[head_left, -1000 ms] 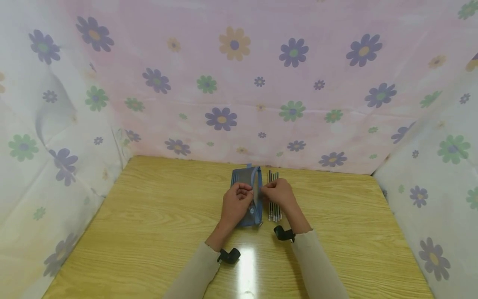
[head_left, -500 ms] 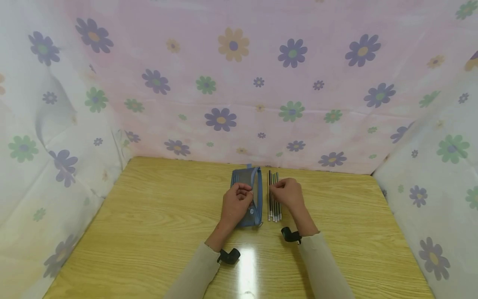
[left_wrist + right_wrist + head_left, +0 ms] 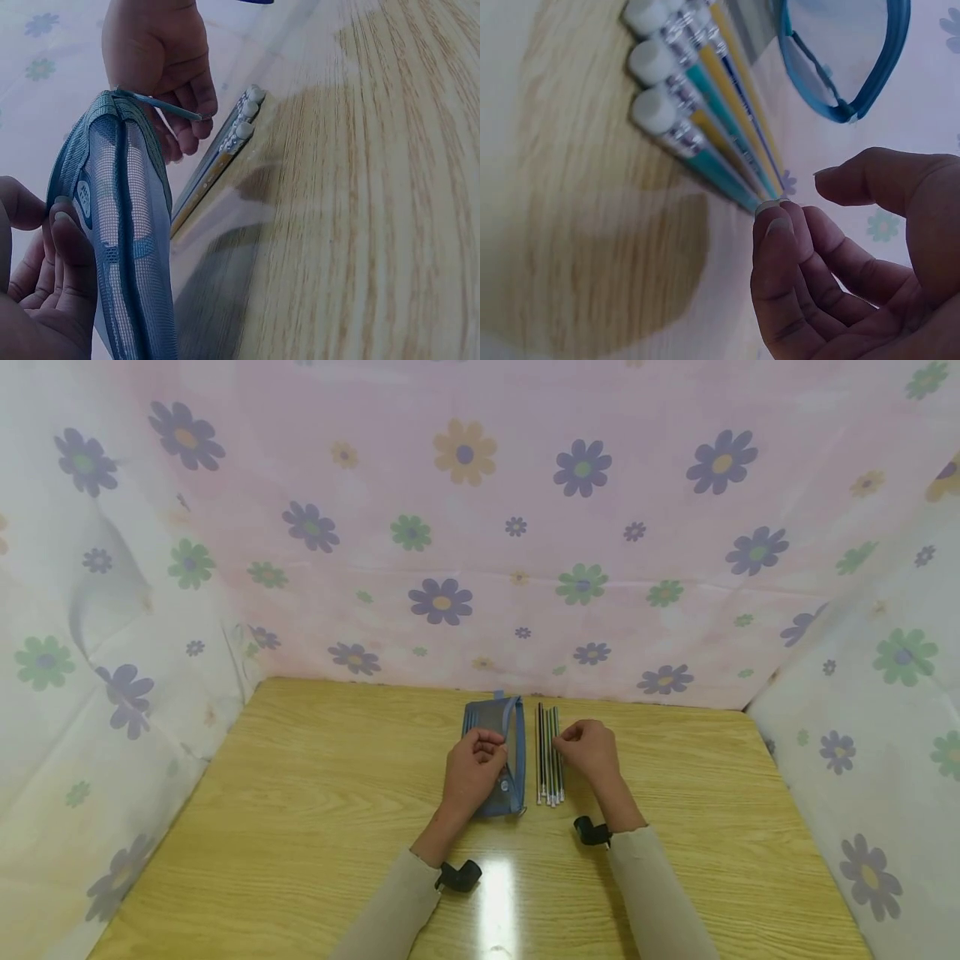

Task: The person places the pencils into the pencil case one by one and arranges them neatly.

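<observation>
My left hand [image 3: 472,772] pinches the edge of a blue-grey mesh pencil case [image 3: 489,716]. The case's zip side is parted and faces right; in the left wrist view its zipper pull [image 3: 161,105] sticks out at the far end. Several pencils [image 3: 552,783] with white erasers lie side by side on the table, just right of the case. My right hand [image 3: 592,752] is at their right side. In the right wrist view its fingers [image 3: 776,262] are loosely bent, tips at the outermost teal pencil [image 3: 720,174], thumb apart from them. Whether they touch it I cannot tell.
The wooden table [image 3: 337,793] runs to a flower-printed cloth [image 3: 517,552] at the back, with more cloth at both sides. Dark wrist cameras [image 3: 459,876] sit on both wrists. Light glares off the table between the forearms.
My right hand has moved right, from the zip edge of the pencil case across the pencils to their right side. My left hand has stayed on the case.
</observation>
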`<state>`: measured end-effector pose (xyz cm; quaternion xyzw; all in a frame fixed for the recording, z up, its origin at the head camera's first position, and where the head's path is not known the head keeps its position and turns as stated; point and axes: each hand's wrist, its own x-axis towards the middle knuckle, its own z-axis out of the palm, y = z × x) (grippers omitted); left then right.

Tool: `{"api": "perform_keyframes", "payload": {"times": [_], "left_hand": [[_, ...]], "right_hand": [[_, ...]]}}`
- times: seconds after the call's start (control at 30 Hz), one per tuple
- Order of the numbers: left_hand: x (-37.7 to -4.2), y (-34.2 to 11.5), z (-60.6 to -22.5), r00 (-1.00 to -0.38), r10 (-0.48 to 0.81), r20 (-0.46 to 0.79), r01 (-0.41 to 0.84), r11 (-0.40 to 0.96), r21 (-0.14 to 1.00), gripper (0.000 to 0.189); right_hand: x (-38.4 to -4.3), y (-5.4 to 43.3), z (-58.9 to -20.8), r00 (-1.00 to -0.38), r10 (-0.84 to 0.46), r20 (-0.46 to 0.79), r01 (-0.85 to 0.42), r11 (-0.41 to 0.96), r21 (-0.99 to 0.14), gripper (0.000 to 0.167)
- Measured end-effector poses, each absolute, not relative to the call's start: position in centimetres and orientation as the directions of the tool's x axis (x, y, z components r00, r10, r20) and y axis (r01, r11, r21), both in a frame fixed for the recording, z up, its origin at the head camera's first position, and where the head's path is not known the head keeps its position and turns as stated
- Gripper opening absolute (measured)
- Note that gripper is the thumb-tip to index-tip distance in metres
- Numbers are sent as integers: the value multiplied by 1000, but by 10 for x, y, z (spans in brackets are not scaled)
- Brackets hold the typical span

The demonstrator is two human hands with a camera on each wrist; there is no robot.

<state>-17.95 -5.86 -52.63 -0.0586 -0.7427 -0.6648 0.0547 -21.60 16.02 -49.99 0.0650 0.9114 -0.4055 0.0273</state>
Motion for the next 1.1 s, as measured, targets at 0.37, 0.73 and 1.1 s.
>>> {"api": "perform_keyframes", "payload": {"times": [0.37, 0.73, 1.1], "left_hand": [[-180, -58, -527, -984, 10, 177, 177, 114, 978, 15], [-179, -59, -527, -986, 13, 169, 169, 129, 977, 16], [-179, -59, -527, -984, 14, 180, 180, 128, 975, 10]], "right_hand": [[-220, 166, -506, -983, 115, -142, 182, 700, -690, 19], [-224, 166, -512, -983, 128, -129, 182, 714, -676, 21], [-227, 161, -510, -973, 154, -171, 227, 756, -614, 34]]}}
